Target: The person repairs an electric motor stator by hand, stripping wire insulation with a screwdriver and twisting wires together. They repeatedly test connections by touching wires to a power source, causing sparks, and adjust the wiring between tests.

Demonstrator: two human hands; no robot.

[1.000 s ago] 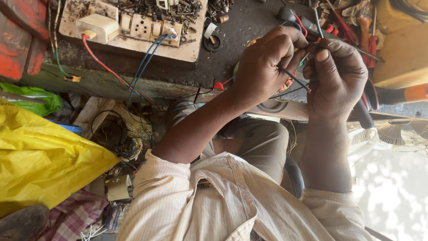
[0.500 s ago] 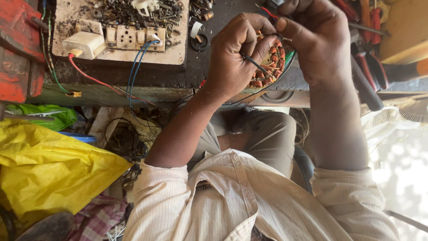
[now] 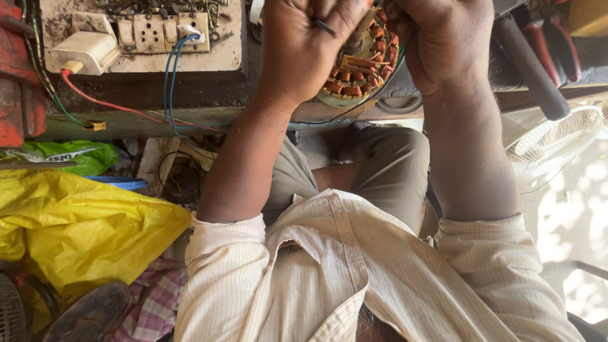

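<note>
My left hand point(image 3: 304, 47) and right hand point(image 3: 446, 41) curl closed on the copper-wound motor stator point(image 3: 358, 69) at 12 o'clock, left fingers pinching a thin dark wire point(image 3: 324, 26), socket board point(image 3: 152, 35) at 10 o'clock.

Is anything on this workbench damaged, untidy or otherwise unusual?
Yes. The grimy beige switch-and-socket board has bare blue wires pushed straight into a socket, without a plug. Loose screws and metal scraps lie heaped along its top edge. Both hands grip a round copper-wound motor stator.
</note>
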